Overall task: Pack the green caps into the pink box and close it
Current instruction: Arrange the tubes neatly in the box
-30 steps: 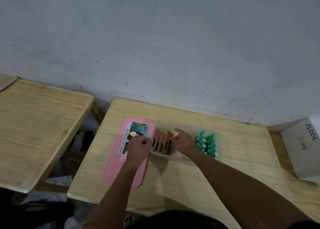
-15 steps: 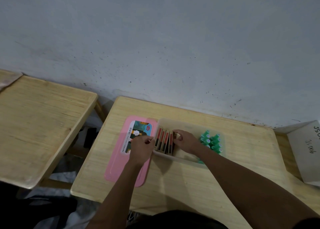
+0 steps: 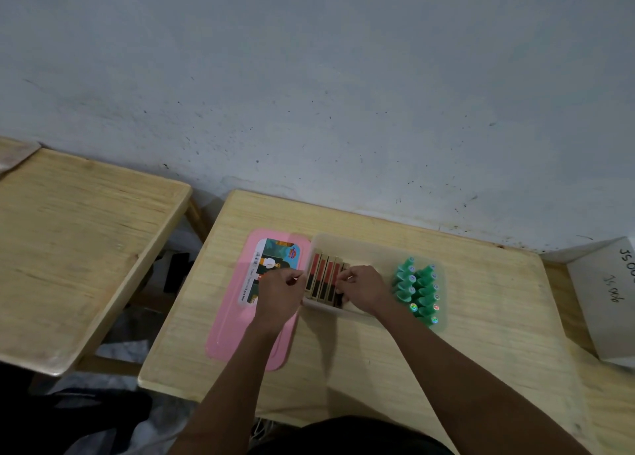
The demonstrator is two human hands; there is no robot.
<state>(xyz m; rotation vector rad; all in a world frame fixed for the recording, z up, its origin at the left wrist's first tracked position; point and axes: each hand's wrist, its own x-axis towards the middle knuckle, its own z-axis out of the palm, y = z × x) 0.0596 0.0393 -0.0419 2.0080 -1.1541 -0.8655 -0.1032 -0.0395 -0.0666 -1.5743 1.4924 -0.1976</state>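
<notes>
The green caps stand in two tight rows at the right end of a translucent box on the wooden table. Several slim red-and-gold packs stand upright at the box's left end. The pink lid, with a picture label, lies flat on the table just left of the box. My left hand hovers over the lid with its fingers curled against the box's left wall. My right hand is inside the box, pinching the rightmost pack. Neither hand touches the caps.
A white carton with handwriting sits at the table's right edge. A second wooden table stands to the left across a gap. A grey wall runs close behind the table.
My right hand has gone from a stretched finger beside the packs to fingers closed on the rightmost pack. My left hand has stayed at the box's left wall.
</notes>
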